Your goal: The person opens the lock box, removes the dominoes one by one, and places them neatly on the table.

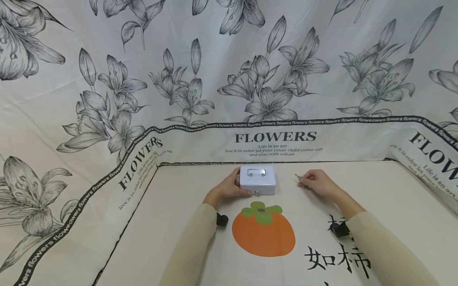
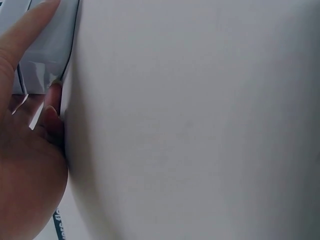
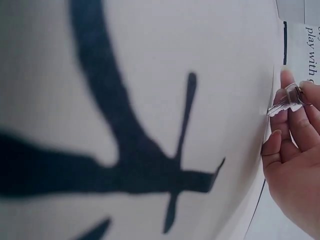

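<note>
A small white cash box (image 1: pixel 257 182) stands near the back of the table, its lid down. On the lid lies a metal handle (image 1: pixel 257 172), and a lock (image 1: pixel 256 192) sits in the front face. My left hand (image 1: pixel 228 187) grips the box's left side, thumb at the front; the left wrist view shows fingers against the box (image 2: pixel 47 47). To the right of the box and apart from it, my right hand (image 1: pixel 318 183) pinches a small silver key (image 3: pixel 287 100) between thumb and fingers. The key points away from the palm.
The pale tablecloth (image 1: pixel 179 206) carries a printed orange persimmon (image 1: pixel 263 236) in front of the box and black characters (image 1: pixel 338 258) at right. Behind the box rises a flower-print curtain (image 1: pixel 272 143). Dark wrist devices (image 1: pixel 222 219) show below both hands.
</note>
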{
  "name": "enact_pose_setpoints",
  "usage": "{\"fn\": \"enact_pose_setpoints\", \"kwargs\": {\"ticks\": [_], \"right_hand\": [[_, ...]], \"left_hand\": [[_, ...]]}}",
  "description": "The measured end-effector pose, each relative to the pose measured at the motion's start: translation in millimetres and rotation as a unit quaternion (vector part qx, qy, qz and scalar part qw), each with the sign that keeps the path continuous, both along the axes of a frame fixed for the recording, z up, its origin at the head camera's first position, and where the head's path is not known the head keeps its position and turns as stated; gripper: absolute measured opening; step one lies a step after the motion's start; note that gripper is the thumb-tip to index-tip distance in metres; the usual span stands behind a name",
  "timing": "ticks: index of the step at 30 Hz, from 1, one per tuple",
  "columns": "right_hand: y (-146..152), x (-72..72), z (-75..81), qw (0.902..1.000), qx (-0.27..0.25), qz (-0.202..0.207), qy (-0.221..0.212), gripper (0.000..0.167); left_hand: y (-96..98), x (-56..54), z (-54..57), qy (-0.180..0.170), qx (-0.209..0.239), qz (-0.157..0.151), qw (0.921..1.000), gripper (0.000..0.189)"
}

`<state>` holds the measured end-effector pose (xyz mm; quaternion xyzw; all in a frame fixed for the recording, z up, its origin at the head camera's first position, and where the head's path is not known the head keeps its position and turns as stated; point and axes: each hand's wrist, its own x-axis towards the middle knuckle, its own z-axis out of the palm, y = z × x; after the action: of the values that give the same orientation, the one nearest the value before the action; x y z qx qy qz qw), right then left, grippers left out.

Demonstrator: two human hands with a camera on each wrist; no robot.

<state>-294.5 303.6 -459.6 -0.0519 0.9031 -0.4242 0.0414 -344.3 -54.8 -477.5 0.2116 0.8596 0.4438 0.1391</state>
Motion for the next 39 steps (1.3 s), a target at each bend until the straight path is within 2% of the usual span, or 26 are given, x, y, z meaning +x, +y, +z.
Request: {"fn": "enact_pose_setpoints", "kwargs": {"ticks": [8,15,21,30,39], "right_hand": [[0,5.4,4.3,0.9997,-0.02,0.015,0.005,0.02],[-6,12.7,11.1,0.9994,0.01,0.017,0.028,0.02],[-17,19.6,17.5,0.9988,0.002,0.029,0.041,0.022],[-31,27.8,22.0,0.9973,-0.017,0.033,0.063,0.019],[-43,31.5,24.7,0.9966,-0.013,0.048,0.066,0.018]], "left_hand": [[-0.4,0.7,0.5,0.002,0.007,0.001,1.0,0.111],[-0.6,-1.2,1.1,0.007,0.001,0.002,1.0,0.11],[-0.9,-3.3,0.3,-0.001,0.001,0.001,1.0,0.108],[-1.6,-9.9,-8.1,-0.003,0.032,-0.009,0.9994,0.108],[-1.6,-9.9,-5.7,-0.014,0.043,-0.008,0.9989,0.105]]}}
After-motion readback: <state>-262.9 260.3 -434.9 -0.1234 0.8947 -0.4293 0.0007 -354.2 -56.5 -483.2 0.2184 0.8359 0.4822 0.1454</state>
